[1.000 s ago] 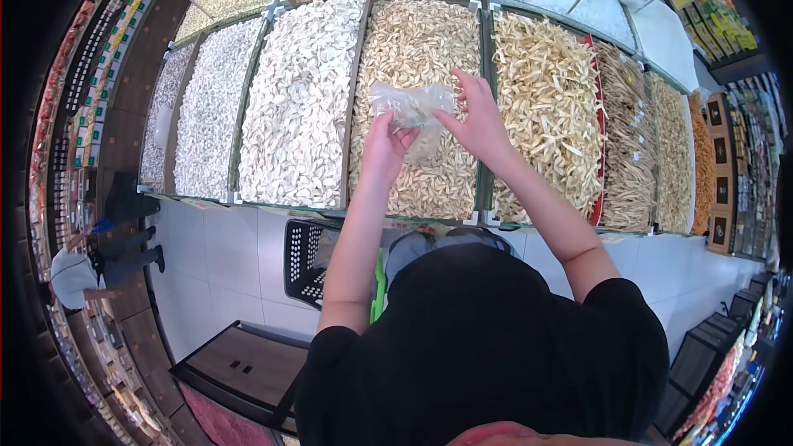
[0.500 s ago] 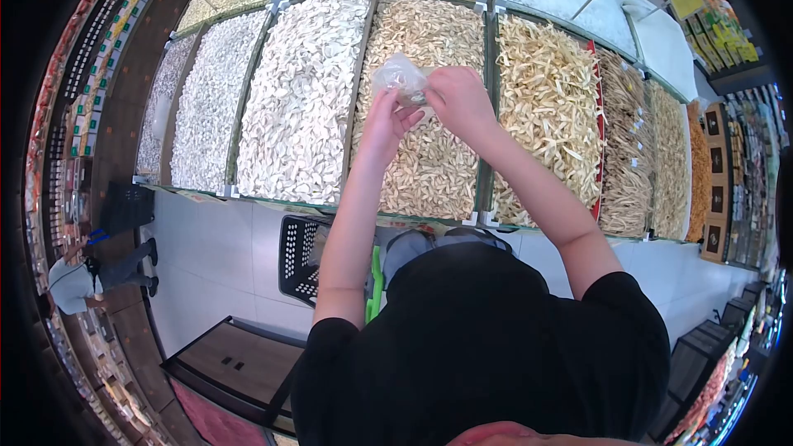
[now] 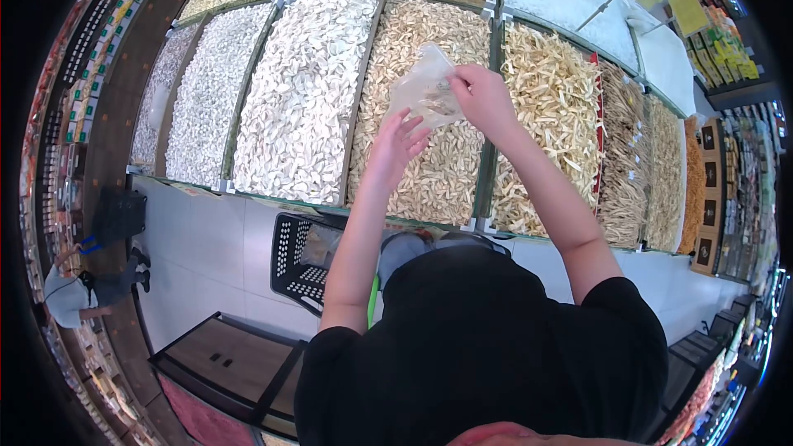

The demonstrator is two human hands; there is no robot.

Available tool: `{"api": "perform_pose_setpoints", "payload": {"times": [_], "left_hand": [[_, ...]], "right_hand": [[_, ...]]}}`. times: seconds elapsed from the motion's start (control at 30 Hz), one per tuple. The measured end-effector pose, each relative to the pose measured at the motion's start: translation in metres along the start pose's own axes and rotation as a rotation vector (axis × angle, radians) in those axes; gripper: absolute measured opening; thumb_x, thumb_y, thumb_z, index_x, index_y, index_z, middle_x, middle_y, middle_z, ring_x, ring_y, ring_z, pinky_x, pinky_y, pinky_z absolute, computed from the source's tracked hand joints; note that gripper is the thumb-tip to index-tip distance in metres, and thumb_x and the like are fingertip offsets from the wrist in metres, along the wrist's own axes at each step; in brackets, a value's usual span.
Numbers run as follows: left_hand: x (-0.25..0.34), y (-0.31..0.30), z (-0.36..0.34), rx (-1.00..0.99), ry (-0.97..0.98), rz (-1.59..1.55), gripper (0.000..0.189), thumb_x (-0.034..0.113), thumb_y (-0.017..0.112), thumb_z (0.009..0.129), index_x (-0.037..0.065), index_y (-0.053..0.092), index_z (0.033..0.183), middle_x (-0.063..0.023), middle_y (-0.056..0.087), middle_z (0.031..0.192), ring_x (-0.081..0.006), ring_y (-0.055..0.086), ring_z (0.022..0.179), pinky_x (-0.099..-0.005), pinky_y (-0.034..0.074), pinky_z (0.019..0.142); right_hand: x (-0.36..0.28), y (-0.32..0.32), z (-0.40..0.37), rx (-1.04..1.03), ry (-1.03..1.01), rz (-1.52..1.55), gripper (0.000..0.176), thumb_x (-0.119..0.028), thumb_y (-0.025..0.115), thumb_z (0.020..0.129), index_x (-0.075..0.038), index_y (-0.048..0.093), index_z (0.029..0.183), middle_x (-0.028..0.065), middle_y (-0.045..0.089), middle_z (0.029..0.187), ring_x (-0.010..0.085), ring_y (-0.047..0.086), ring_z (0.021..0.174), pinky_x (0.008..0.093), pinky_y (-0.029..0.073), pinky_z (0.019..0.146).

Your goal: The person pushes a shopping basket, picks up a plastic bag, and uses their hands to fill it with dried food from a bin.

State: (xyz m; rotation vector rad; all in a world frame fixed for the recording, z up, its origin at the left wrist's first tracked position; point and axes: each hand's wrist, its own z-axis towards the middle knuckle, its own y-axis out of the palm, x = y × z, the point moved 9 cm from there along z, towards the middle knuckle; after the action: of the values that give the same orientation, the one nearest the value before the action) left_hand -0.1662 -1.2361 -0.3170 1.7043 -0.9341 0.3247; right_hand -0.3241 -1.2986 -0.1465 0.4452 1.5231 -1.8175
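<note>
Divided bins (image 3: 361, 99) fill the far side. Clear bag (image 3: 417, 91) above beige dried slices (image 3: 442, 177). Right hand (image 3: 487, 103) pinches its edge; left hand (image 3: 400, 150) loosely spread, contact unclear. Risk: slippage, should that pinch loosen.

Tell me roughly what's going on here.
A person is handling a translucent plastic bag above a bin section of beige dried slices. The right hand pinches the bag at its side, while the left hand is at its lower edge, fingers spread; whether they touch it is unclear. A black basket is beside the person, below the display.
</note>
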Motion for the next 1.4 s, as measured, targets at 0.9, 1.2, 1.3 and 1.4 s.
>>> {"api": "perform_pose_setpoints", "payload": {"times": [0.9,1.2,1.3,1.4], "left_hand": [[-0.020,0.023,-0.005,0.201,0.218,0.534,0.046,0.022,0.069,0.098,-0.002,0.058,0.136,-0.0119,0.069,0.119,-0.0131,0.067,0.092,-0.0263,0.053,0.076],[-0.014,0.004,0.032,0.296,0.320,0.548,0.024,0.021,0.069,0.097,-0.001,0.072,0.106,-0.0036,0.070,0.086,-0.0091,0.062,0.075,-0.0251,0.049,0.067],[-0.008,0.008,0.032,0.271,0.309,0.545,0.022,0.020,0.069,0.098,0.000,0.071,0.106,-0.0023,0.069,0.087,-0.0084,0.061,0.076,-0.0244,0.049,0.067],[0.001,0.018,0.028,0.247,0.359,0.554,0.022,0.021,0.068,0.099,0.001,0.069,0.108,-0.0021,0.069,0.091,-0.0081,0.063,0.081,-0.0235,0.049,0.067]], "right_hand": [[0.030,0.002,0.001,0.009,0.158,0.123,0.021,-0.020,0.066,0.097,0.000,0.069,0.098,0.0192,0.066,0.077,0.0311,0.063,0.065,0.0385,0.048,0.063],[0.055,0.009,-0.011,0.029,0.168,0.228,0.022,-0.020,0.066,0.098,0.000,0.071,0.102,0.0144,0.065,0.073,0.0210,0.057,0.062,0.0347,0.046,0.061],[0.055,0.009,-0.013,0.021,0.184,0.244,0.021,-0.020,0.066,0.098,0.000,0.071,0.102,0.0142,0.065,0.072,0.0203,0.058,0.062,0.0345,0.046,0.061],[0.060,0.010,-0.011,0.023,0.199,0.208,0.021,-0.020,0.066,0.098,0.001,0.070,0.101,0.0142,0.065,0.072,0.0205,0.059,0.062,0.0343,0.047,0.062]]}}
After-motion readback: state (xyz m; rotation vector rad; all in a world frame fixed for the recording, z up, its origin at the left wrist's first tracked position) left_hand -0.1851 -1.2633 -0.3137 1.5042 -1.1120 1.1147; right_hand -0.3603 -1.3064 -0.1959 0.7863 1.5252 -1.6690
